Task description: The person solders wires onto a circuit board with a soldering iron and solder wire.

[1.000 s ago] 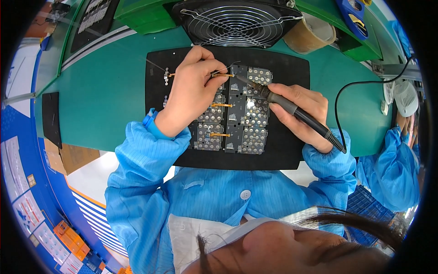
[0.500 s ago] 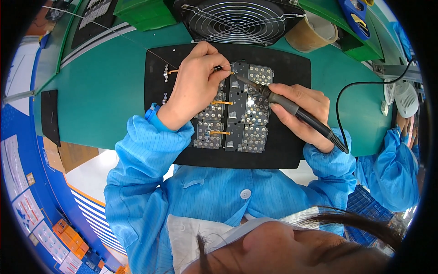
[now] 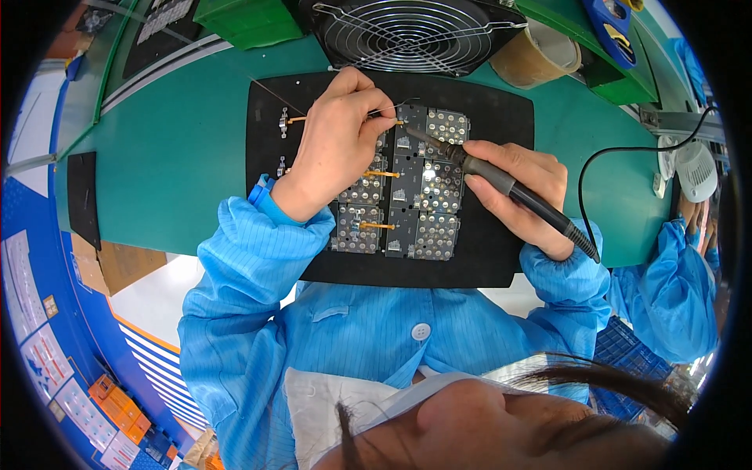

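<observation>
My left hand is closed in a pinch over the top of the circuit boards. A thin wire, apparently solder wire, runs in from the upper left to that hand, and a fine end shows past its fingertips. In my right hand is a soldering iron, its tip slanting up and left to the top board near an orange flex strip. I cannot tell whether the tip touches. Another orange flex strip lies across the lowest boards. My left hand hides part of the upper boards.
Beneath the boards lies a black mat on a green table. A fan with a wire guard stands behind, beside a tan round container. The iron's black cable loops at right. Another person's blue sleeve shows at far right.
The solder wire's fine end beyond my left fingertips now points up and right. Both hands and the iron stay almost in place.
</observation>
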`<state>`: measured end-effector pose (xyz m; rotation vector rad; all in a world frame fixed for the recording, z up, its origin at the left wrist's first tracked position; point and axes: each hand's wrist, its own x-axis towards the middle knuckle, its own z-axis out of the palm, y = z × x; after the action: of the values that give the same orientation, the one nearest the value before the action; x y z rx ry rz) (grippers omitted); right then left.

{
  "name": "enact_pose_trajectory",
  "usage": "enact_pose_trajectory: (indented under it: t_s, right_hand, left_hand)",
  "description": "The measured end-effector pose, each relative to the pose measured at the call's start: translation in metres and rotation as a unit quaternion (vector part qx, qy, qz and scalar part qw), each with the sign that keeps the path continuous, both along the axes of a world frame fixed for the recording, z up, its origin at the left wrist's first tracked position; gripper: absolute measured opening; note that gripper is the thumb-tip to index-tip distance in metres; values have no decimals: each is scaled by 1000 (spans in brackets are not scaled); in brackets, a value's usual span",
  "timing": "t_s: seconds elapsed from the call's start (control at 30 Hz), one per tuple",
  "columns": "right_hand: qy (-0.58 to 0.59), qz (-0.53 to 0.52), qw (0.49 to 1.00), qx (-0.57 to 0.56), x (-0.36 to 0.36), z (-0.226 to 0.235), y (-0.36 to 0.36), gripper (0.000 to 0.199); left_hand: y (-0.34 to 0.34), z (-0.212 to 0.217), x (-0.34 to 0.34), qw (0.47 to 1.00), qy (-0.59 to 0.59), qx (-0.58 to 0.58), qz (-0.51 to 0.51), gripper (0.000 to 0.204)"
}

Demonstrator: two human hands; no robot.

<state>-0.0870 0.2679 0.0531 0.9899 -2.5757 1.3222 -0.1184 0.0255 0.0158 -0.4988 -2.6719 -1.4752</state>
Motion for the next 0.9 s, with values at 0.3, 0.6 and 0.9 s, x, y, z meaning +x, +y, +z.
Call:
enact_pose_trajectory:
  t_s: [0.3,0.6,0.9]
  right_hand:
    - [-11,-10,1000,-6,0,-2,1,33]
    - [-18,-16,1000,-3,1,-1,2,34]
    - [-22,-12,1000,-2,0,0,3,34]
  left_hand:
    - [1,1,1,1000,11,-7,3,11]
    - [2,-2,0,1000,3,3,5,11]
    - [2,-2,0,1000,15,-3,5,11]
